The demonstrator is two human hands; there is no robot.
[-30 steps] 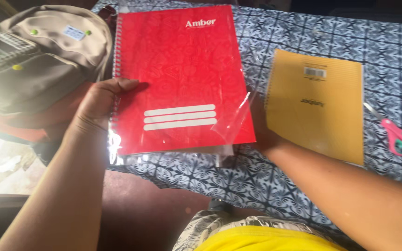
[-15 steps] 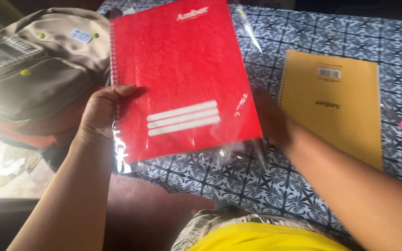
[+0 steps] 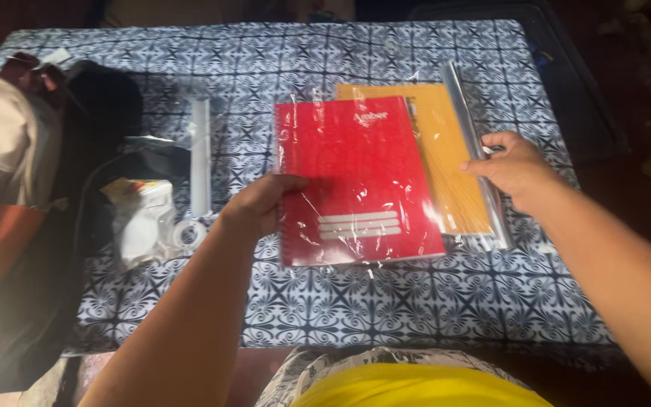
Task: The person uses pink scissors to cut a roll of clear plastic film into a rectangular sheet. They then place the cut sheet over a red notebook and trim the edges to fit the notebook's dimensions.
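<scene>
- Red notebook [image 3: 359,181]: left hand [image 3: 261,203] fingers closed on its spiral edge.
- Right hand [image 3: 518,169]: fingers pinch clear roll [image 3: 476,151] beside yellow notebook [image 3: 446,151].
- Tabletop [image 3: 416,301]: near edge bare.

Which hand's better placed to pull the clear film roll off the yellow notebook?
Right hand: it already pinches the clear film roll beside the yellow spiral notebook. Left hand is busy gripping the red spiral notebook.

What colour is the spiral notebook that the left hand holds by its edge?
Red, with three pale stripes: the red spiral notebook in the left hand, seen in the head view.
</scene>
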